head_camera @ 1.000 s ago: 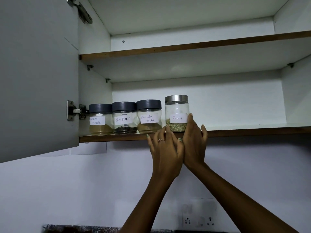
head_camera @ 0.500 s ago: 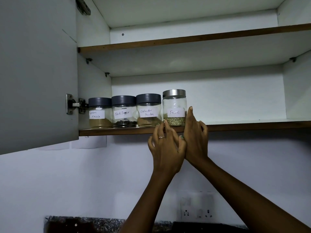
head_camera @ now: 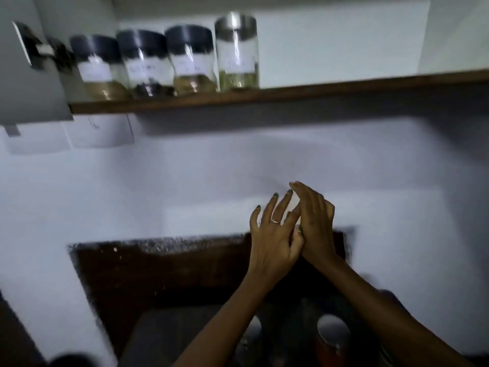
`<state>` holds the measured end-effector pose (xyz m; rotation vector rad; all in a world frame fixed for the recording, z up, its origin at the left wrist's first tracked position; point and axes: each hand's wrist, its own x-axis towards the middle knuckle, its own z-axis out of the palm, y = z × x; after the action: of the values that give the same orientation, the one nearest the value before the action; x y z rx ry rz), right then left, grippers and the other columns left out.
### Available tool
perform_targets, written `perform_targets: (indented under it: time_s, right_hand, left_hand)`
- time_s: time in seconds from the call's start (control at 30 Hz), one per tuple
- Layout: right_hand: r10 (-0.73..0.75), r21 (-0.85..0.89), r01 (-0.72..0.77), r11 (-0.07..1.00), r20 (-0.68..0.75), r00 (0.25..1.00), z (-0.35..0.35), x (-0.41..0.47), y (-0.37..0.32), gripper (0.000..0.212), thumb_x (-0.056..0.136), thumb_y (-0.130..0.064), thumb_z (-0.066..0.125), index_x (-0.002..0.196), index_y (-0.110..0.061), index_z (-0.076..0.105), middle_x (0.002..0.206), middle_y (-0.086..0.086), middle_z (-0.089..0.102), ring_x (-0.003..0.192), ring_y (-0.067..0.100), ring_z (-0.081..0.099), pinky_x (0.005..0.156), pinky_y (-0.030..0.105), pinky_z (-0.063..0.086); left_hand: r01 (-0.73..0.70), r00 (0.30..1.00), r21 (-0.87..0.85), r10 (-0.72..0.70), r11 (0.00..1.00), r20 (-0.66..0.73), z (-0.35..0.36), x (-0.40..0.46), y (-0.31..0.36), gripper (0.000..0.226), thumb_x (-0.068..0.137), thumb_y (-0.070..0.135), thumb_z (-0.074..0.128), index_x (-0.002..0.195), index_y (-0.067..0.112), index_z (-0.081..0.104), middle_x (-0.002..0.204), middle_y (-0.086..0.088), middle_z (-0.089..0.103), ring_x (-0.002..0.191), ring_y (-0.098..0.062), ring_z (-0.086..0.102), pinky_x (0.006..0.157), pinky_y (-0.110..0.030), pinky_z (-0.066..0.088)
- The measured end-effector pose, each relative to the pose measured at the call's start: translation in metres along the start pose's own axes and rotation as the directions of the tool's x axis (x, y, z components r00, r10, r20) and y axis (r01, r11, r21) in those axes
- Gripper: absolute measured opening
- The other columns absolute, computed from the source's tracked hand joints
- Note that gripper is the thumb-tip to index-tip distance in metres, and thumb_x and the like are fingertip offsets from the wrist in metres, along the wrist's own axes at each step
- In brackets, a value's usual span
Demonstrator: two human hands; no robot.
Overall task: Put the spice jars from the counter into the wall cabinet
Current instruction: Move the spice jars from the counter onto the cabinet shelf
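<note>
Several spice jars stand in a row on the cabinet's lower shelf (head_camera: 344, 87): three with dark lids (head_camera: 98, 68) (head_camera: 146, 64) (head_camera: 191, 60) and, rightmost, a taller fennel jar (head_camera: 236, 53) with a silver lid. My left hand (head_camera: 272, 237) and my right hand (head_camera: 315, 221) are well below the shelf in front of the white wall, touching each other, fingers spread, holding nothing. At the bottom of the view, two more jars with light lids (head_camera: 333, 332) (head_camera: 251, 329) stand on the dark counter, partly hidden by my forearms. The picture is blurred.
The open cabinet door (head_camera: 29, 62) with its hinge (head_camera: 39, 49) hangs at the left. White paper sheets (head_camera: 98, 131) are on the wall under the shelf. A dark speckled backsplash (head_camera: 158, 260) rises behind the counter.
Both hands have left the fennel jar and dropped from the shelf edge down toward the counter. The view has tilted down, bringing the counter and its jars into sight.
</note>
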<state>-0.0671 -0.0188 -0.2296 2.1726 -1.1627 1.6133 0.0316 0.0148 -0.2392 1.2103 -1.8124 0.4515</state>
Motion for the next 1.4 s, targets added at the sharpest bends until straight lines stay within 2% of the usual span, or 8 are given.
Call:
perform_targets:
  time_s: [0.13, 0.27, 0.47, 0.63, 0.8, 1.07, 1.2, 1.4]
  right_hand:
    - [0.172, -0.074, -0.167, 0.983, 0.068, 0.983, -0.002, -0.081, 0.040, 0.043, 0.088, -0.035, 0.040, 0.131, -0.028, 0.039, 0.128, -0.003, 0.051, 0.119, 0.011, 0.041, 0.093, 0.022, 0.021]
    - [0.397, -0.197, -0.367, 0.909, 0.138, 0.907, -0.014, -0.147, 0.074, 0.049, 0.078, -0.033, 0.042, 0.126, -0.026, 0.045, 0.124, 0.000, 0.054, 0.115, 0.017, 0.044, 0.091, 0.033, 0.029]
    - [0.670, -0.329, -0.589, 0.738, 0.261, 0.695, -0.037, -0.218, 0.111, 0.050, 0.079, -0.013, 0.062, 0.128, -0.009, 0.047, 0.129, 0.017, 0.051, 0.121, 0.034, 0.044, 0.102, 0.047, 0.034]
    - [0.723, -0.428, -0.583, 0.691, 0.396, 0.566, -0.035, -0.244, 0.127, 0.060, 0.082, -0.015, 0.063, 0.137, -0.012, 0.039, 0.139, 0.014, 0.045, 0.130, 0.032, 0.037, 0.109, 0.048, 0.029]
    - [0.656, -0.501, -0.425, 0.754, 0.547, 0.520, -0.016, -0.265, 0.144, 0.075, 0.083, -0.026, 0.064, 0.147, -0.020, 0.023, 0.151, 0.009, 0.033, 0.140, 0.028, 0.027, 0.115, 0.052, 0.018]
    - [0.638, -0.550, -0.332, 0.766, 0.591, 0.494, 0.007, -0.288, 0.149, 0.087, 0.081, -0.036, 0.062, 0.149, -0.024, 0.010, 0.149, 0.007, 0.038, 0.142, 0.030, 0.023, 0.111, 0.056, -0.006]
    - [0.627, -0.529, -0.349, 0.774, 0.560, 0.542, 0.009, -0.289, 0.147, 0.080, 0.081, -0.033, 0.063, 0.147, -0.019, 0.021, 0.144, 0.010, 0.045, 0.142, 0.033, 0.022, 0.113, 0.054, -0.005]
    - [0.615, -0.487, -0.380, 0.787, 0.560, 0.555, 0.006, -0.289, 0.133, 0.076, 0.082, -0.029, 0.061, 0.147, -0.019, 0.023, 0.148, 0.012, 0.039, 0.142, 0.033, 0.021, 0.115, 0.051, 0.004]
  left_hand:
    - [0.094, 0.976, -0.093, -0.074, 0.991, 0.204, 0.037, -0.061, 0.026, 0.051, 0.090, 0.036, 0.030, 0.136, 0.024, 0.048, 0.148, 0.002, 0.042, 0.140, -0.018, 0.033, 0.110, -0.043, 0.021]
    - [0.185, 0.911, -0.122, -0.123, 0.975, 0.393, 0.075, -0.109, 0.042, 0.049, 0.094, 0.040, 0.040, 0.140, 0.024, 0.043, 0.149, 0.001, 0.041, 0.140, -0.019, 0.033, 0.110, -0.046, 0.021]
    - [0.346, 0.738, -0.089, -0.213, 0.934, 0.640, 0.132, -0.173, 0.038, 0.069, 0.089, 0.053, 0.050, 0.147, 0.027, 0.027, 0.155, -0.002, 0.029, 0.141, -0.022, 0.029, 0.110, -0.050, 0.022]
    - [0.568, 0.504, -0.036, -0.313, 0.822, 0.805, 0.154, -0.207, 0.026, 0.096, 0.080, 0.044, 0.066, 0.151, 0.021, 0.006, 0.159, -0.008, 0.014, 0.144, -0.029, 0.019, 0.113, -0.059, 0.021]
    - [0.692, 0.389, -0.027, -0.342, 0.721, 0.856, 0.171, -0.217, 0.027, 0.107, 0.078, 0.036, 0.073, 0.151, 0.019, -0.004, 0.158, -0.009, 0.016, 0.144, -0.030, 0.022, 0.114, -0.056, 0.025]
    - [0.785, 0.390, -0.045, -0.436, 0.618, 0.811, 0.192, -0.216, 0.026, 0.096, 0.074, 0.036, 0.077, 0.148, 0.015, 0.020, 0.149, -0.012, 0.032, 0.135, -0.026, 0.036, 0.111, -0.045, 0.035]
    - [0.808, 0.427, -0.072, -0.497, 0.585, 0.755, 0.197, -0.215, 0.025, 0.078, 0.074, 0.036, 0.076, 0.138, 0.014, 0.037, 0.139, -0.009, 0.043, 0.126, -0.022, 0.045, 0.106, -0.038, 0.040]
    - [0.850, 0.441, -0.156, -0.518, 0.503, 0.733, 0.187, -0.225, 0.026, 0.071, 0.074, 0.033, 0.077, 0.132, 0.018, 0.038, 0.133, -0.005, 0.053, 0.122, -0.019, 0.051, 0.099, -0.030, 0.041]
